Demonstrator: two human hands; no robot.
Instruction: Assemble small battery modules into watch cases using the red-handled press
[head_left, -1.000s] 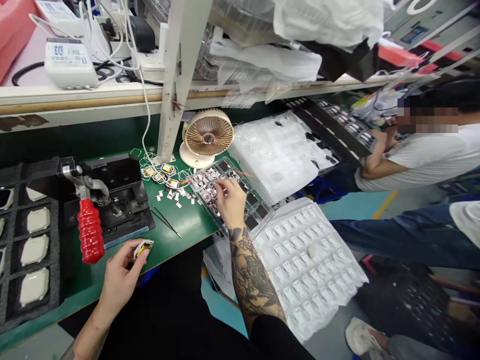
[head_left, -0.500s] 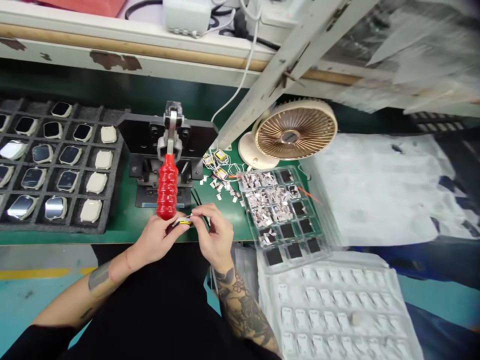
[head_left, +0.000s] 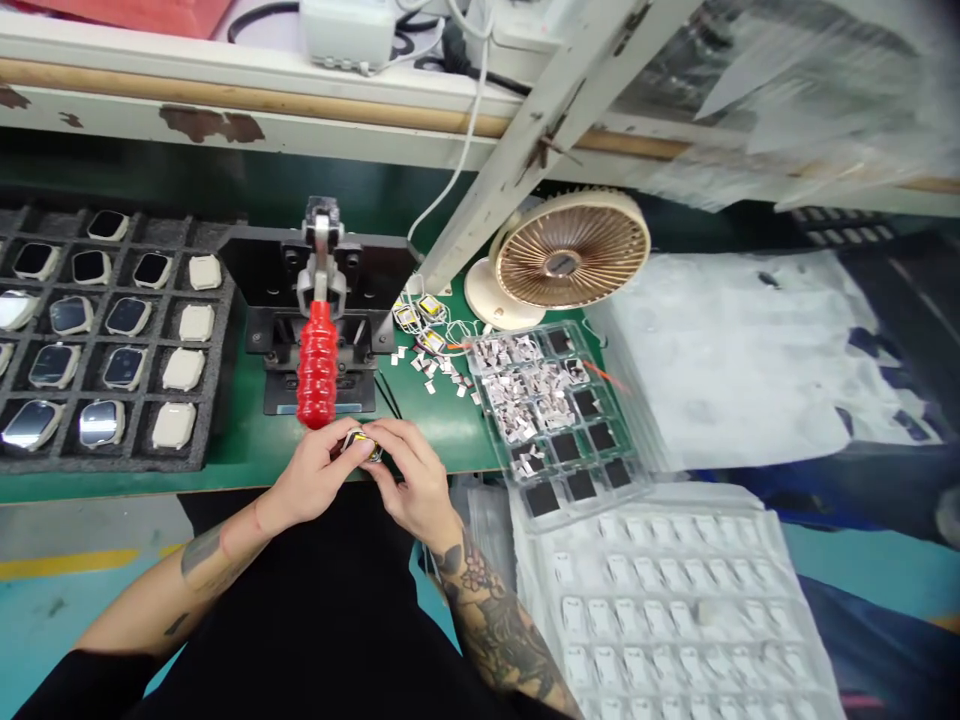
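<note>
My left hand (head_left: 316, 472) and my right hand (head_left: 417, 482) meet at the front edge of the green bench. Between their closed fingers is a small watch case (head_left: 363, 446), its inside showing yellow and silver. The left thumb lies over its face, while the right fingers grip its right side; fingers hide much of it. Just beyond my hands stands a black toggle press with a red ribbed handle (head_left: 317, 362). Dark tweezers (head_left: 388, 396) lie on the bench behind my right hand.
A grey foam tray (head_left: 214, 425) of smartwatches is on the left. Right of the press are yellow-wrapped batteries (head_left: 431, 308), loose small white pieces (head_left: 429, 386), a desk fan (head_left: 574, 262) and a clear compartment tray (head_left: 496, 440). White moulded trays (head_left: 660, 600) sit lower right.
My right hand has closed farther around the watch case, which has turned to show more of its yellow inside. The whole view has shifted slightly, moving the bench items leftward.
</note>
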